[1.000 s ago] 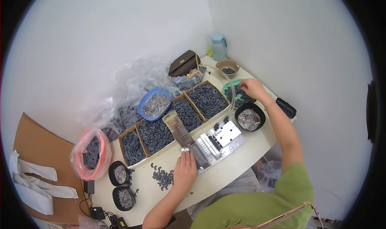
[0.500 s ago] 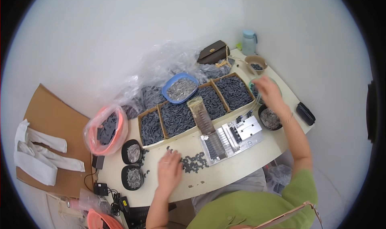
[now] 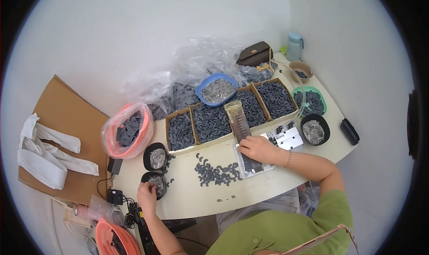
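Observation:
My left hand (image 3: 146, 197) is at the lower black bowl (image 3: 161, 194) of small silver metal pins, its fingers curled together over the near rim. What the fingertips pinch, if anything, is too small to tell. Across the table, my right hand (image 3: 260, 149) rests on the metal fixture (image 3: 250, 174), fingers bent down over the clear slotted strip (image 3: 238, 118); its fingertips and whatever they grip are hidden. Left of the fixture lies a scatter of small dark grey curved parts (image 3: 216, 173). Beside the right hand sits the fixture's silver block (image 3: 289, 139).
Behind stands a divided cardboard box (image 3: 178, 151) of grey parts, with a blue tray (image 3: 201, 98) of pins on it. Another black bowl (image 3: 154, 165), a pink basket (image 3: 149, 121), a green bowl (image 3: 325, 104) and a right-hand black bowl (image 3: 328, 132) surround the work area.
My left hand has moved left from the scattered grey parts to the lower black bowl. My right hand has come down from the green bowl onto the fixture. The view has shifted slightly.

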`<state>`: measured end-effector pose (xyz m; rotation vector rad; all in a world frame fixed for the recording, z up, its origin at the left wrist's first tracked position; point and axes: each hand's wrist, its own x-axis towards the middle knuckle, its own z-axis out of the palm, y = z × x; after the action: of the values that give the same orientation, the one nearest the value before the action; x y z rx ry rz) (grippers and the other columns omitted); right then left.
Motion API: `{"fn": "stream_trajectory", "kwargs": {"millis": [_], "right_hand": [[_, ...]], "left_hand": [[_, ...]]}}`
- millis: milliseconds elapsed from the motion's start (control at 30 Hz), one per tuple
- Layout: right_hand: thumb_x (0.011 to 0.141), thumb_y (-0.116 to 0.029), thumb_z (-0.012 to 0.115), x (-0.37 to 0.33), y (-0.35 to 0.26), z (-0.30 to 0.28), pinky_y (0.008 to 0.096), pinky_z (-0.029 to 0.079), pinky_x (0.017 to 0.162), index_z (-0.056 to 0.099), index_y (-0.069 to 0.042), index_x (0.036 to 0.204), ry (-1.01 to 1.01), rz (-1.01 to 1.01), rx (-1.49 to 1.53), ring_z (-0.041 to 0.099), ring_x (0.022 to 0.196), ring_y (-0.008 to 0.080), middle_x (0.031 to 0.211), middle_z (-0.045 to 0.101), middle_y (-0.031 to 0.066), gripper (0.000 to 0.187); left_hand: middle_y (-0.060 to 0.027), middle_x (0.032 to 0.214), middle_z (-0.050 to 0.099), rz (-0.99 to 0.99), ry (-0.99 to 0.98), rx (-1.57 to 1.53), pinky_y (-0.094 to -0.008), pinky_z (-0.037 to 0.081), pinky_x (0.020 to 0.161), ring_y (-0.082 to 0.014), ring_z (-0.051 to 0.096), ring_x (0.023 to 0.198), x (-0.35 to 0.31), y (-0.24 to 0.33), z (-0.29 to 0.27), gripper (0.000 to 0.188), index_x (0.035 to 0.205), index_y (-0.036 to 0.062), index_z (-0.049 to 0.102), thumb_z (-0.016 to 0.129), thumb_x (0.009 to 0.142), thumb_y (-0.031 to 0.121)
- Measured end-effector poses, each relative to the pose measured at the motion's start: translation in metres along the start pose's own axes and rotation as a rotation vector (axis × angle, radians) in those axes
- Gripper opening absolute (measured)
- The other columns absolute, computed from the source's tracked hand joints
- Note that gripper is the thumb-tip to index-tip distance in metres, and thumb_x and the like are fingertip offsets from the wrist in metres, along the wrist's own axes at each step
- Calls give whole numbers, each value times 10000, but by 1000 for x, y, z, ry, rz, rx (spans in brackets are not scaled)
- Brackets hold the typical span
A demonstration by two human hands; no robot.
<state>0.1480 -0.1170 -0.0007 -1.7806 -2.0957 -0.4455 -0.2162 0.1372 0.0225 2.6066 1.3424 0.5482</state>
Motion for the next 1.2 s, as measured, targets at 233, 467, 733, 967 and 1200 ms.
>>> {"fn": "stream_trajectory", "kwargs": {"millis": [233,467,733,967,1200], "right_hand": [[764,-106,574,-11,-16,-7,317,494,786,588,54,1122,-93,-8,-92,554,923,215,986,565,86,391],[776,-93,572,-25,-11,-37,367,485,794,607,-26,1091,-24,117,24,576,979,257,1058,599,103,324],[742,-87,666,-121,37,-129,398,510,695,638,-87,875,-245,1027,-203,628,846,277,858,632,79,136],[712,-70,686,-138,44,-114,383,500,696,636,-63,801,-42,915,-53,618,821,279,830,632,74,102],[714,-44,690,-145,44,-128,374,478,686,609,-36,793,43,948,-53,584,793,286,800,603,91,114]], "left_hand": [[-166,775,570,36,-47,33,-435,451,672,-365,573,743,8,0,-3,113,776,3,572,677,735,11],[-147,777,552,16,53,-54,-397,452,649,-310,561,703,9,13,-11,63,797,-1,552,599,763,-23],[-134,930,597,537,-216,-725,-355,474,779,-281,591,874,-12,146,51,130,847,20,584,667,758,-27],[-150,1108,557,812,-194,-559,-412,423,870,-325,525,1037,-28,245,101,136,829,58,596,694,734,49],[-152,1145,549,877,-155,-442,-469,392,940,-343,516,1100,-32,251,95,203,918,62,619,699,733,85]]}}
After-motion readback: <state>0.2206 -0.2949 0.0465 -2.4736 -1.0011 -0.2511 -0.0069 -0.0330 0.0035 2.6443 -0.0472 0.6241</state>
